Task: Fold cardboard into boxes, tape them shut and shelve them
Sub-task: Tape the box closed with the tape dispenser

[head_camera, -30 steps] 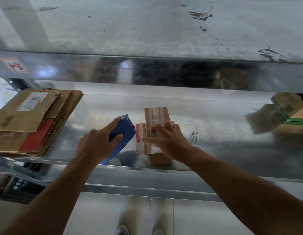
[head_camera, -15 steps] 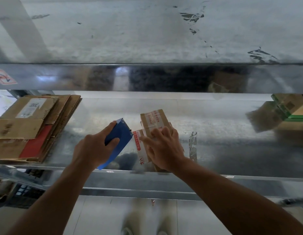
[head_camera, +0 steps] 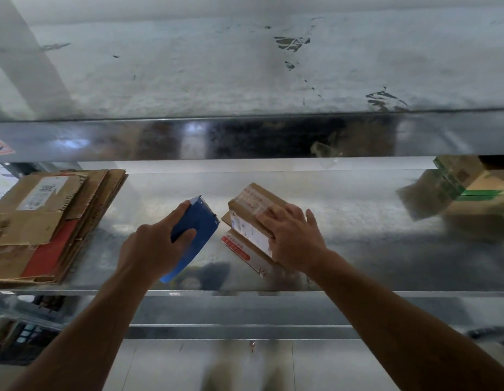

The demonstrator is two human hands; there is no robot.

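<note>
I am seeing the left hand (head_camera: 149,246) curling its fingers and thumb around a blue plastic tape dispenser (head_camera: 200,227). The right hand (head_camera: 294,241) is pressing spread, straight fingers on the small brown taped cardboard box (head_camera: 249,210) just beside it. This box is lying at an angle on the shiny metal shelf (head_camera: 358,249). Farther left a stack of flattened brown cardboard sheets (head_camera: 48,218) is resting on the same shelf, and far right a green-edged carton (head_camera: 470,179).

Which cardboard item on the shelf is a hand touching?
The small taped box mid-shelf, under the right hand; the flattened stack at left and green-edged box at right lie untouched.
</note>
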